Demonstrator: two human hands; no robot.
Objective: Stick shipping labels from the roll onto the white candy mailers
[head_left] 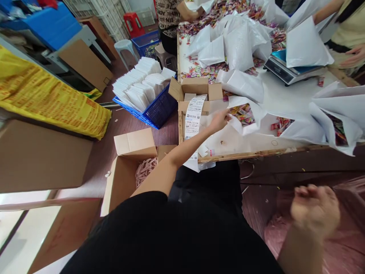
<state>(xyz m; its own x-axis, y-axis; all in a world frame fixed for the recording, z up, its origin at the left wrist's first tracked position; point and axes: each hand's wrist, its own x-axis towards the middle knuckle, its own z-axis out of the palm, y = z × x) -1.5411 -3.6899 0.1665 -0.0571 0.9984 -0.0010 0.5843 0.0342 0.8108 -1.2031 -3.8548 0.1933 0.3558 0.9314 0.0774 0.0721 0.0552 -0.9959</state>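
Observation:
My left hand reaches over the table and pinches the near-left edge of a white mailer bag. The bag's mouth gapes, showing small colourful wrapped packets inside. Off the table's front edge at the lower right is my right hand, slightly blurred, its fingers loosely bent and nothing visible in them. Below it lies a pink plastic bag. Beside my left hand, a strip of printed labels runs from a small open carton over the table edge. More open white bags of packets stand to the right.
Filled white bags pile up on loose packets further back. A scale carries a white bag, with a co-worker's hand near it. Another person sits at the far left end. A blue basket of white envelopes and an open carton stand left.

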